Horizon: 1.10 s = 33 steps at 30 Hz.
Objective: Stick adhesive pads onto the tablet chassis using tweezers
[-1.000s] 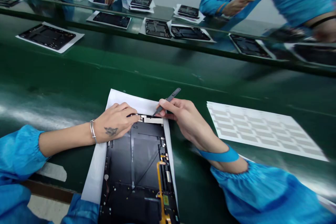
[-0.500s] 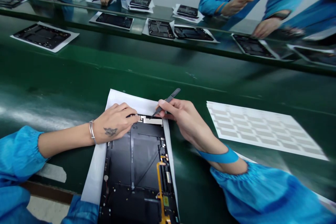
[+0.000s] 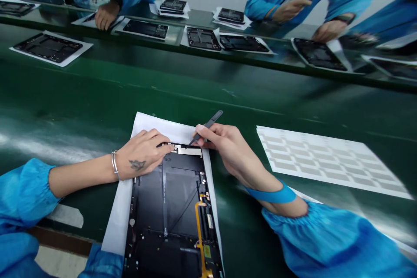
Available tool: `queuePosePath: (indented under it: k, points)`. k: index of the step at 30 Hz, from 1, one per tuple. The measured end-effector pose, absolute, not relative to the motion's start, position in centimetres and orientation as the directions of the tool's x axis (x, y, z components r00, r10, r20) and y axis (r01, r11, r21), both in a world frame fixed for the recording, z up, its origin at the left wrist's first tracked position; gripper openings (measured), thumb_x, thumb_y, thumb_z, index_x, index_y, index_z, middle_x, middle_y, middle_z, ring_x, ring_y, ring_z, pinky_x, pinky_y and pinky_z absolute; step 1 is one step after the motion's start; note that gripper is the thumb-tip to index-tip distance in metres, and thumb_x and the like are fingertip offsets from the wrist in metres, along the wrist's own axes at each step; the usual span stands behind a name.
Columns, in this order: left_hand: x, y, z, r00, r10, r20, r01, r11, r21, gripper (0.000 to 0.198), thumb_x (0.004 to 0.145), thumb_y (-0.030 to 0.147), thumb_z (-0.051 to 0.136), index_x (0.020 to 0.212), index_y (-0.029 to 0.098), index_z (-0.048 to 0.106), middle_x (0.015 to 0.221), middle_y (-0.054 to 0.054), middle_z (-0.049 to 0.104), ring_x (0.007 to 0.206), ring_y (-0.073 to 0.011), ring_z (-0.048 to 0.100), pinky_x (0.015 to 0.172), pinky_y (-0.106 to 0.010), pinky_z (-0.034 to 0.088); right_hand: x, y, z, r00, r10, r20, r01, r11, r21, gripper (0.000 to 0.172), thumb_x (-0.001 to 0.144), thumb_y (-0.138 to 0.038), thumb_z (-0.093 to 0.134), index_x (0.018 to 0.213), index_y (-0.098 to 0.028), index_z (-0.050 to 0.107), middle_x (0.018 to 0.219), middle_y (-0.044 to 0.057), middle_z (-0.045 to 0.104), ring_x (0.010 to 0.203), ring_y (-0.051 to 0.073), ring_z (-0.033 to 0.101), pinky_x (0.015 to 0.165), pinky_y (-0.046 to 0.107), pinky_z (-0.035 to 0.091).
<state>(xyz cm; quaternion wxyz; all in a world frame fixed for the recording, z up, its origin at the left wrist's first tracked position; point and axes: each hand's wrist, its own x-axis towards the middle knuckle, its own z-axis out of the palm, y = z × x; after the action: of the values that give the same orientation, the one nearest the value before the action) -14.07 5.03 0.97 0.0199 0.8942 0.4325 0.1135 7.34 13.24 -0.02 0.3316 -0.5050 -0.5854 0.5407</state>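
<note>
An opened black tablet chassis [image 3: 169, 208] with an orange flex cable lies on a white sheet [image 3: 119, 217] in front of me. My left hand [image 3: 141, 154] rests on its top left corner, fingers curled and pressed down on the frame's upper edge. My right hand [image 3: 228, 145] pinches grey tweezers [image 3: 205, 127]. Their tip touches a pale strip [image 3: 189, 150] along the chassis's top edge.
A white sheet of small pale labels [image 3: 325, 160] lies to the right on the green belt [image 3: 81, 95]. Beyond a raised rail, several more chassis on paper [image 3: 48, 47] lie in a row. Other people in blue sleeves [image 3: 106, 13] work at the far side.
My hands and the tweezers have stayed nearly still. Across the belt, a person's hand has come down onto a chassis at the far left, and the far chassis have shifted slightly.
</note>
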Motion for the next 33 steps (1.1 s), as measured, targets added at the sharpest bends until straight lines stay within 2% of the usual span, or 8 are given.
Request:
queuePosePath:
  k: [6, 11, 17, 26, 33]
  points:
    - [-13.9, 4.99, 1.25, 0.594, 0.793, 0.139, 0.787, -0.608, 0.104, 0.03, 0.092, 0.012, 0.05, 0.121, 0.016, 0.059, 0.117, -0.008, 0.061, 0.106, -0.0235, 0.052, 0.087, -0.035, 0.045, 7.28, 13.28, 0.0, -0.27, 0.949, -0.16, 0.234, -0.097, -0.967, 0.049, 0.067, -0.061, 0.075, 0.052, -0.018, 0.058, 0.056, 0.004, 0.062, 0.057, 0.014, 0.054, 0.059, 0.027, 0.044]
    - [-13.69, 4.8, 1.72, 0.59, 0.801, 0.097, 0.803, -0.595, 0.03, 0.033, 0.091, 0.012, 0.052, 0.123, 0.017, 0.057, 0.119, -0.01, 0.059, 0.106, -0.0247, 0.052, 0.084, -0.035, 0.045, 7.27, 13.42, -0.2, -0.281, 0.947, -0.157, 0.239, -0.09, -0.967, 0.05, 0.067, -0.063, 0.074, 0.052, -0.018, 0.057, 0.057, 0.004, 0.062, 0.058, 0.014, 0.055, 0.06, 0.028, 0.043]
    - [-13.8, 4.66, 1.3, 0.635, 0.757, 0.152, 0.77, -0.636, -0.047, 0.024, 0.09, 0.015, 0.053, 0.112, 0.011, 0.061, 0.117, -0.012, 0.063, 0.103, -0.0244, 0.057, 0.082, -0.036, 0.048, 7.22, 13.52, -0.43, -0.293, 0.944, -0.151, 0.225, -0.086, -0.971, 0.05, 0.067, -0.064, 0.074, 0.055, -0.018, 0.058, 0.056, 0.003, 0.062, 0.057, 0.014, 0.055, 0.06, 0.028, 0.042]
    - [-14.05, 4.79, 0.86, 0.623, 0.746, 0.234, 0.771, -0.636, -0.025, 0.022, 0.091, 0.011, 0.05, 0.11, 0.012, 0.062, 0.112, -0.01, 0.066, 0.1, -0.0223, 0.06, 0.082, -0.034, 0.049, 7.32, 13.33, -0.35, -0.292, 0.945, -0.151, 0.239, -0.081, -0.968, 0.049, 0.069, -0.062, 0.073, 0.054, -0.018, 0.058, 0.057, 0.003, 0.062, 0.057, 0.013, 0.053, 0.059, 0.027, 0.04]
    - [-13.94, 4.91, 1.16, 0.605, 0.78, 0.161, 0.787, -0.616, 0.025, 0.029, 0.09, 0.01, 0.05, 0.117, 0.013, 0.06, 0.115, -0.009, 0.063, 0.104, -0.0232, 0.055, 0.084, -0.035, 0.047, 7.21, 13.52, -0.55, -0.299, 0.945, -0.133, 0.263, -0.053, -0.963, 0.049, 0.071, -0.063, 0.071, 0.055, -0.019, 0.056, 0.057, 0.004, 0.062, 0.058, 0.015, 0.056, 0.059, 0.028, 0.042]
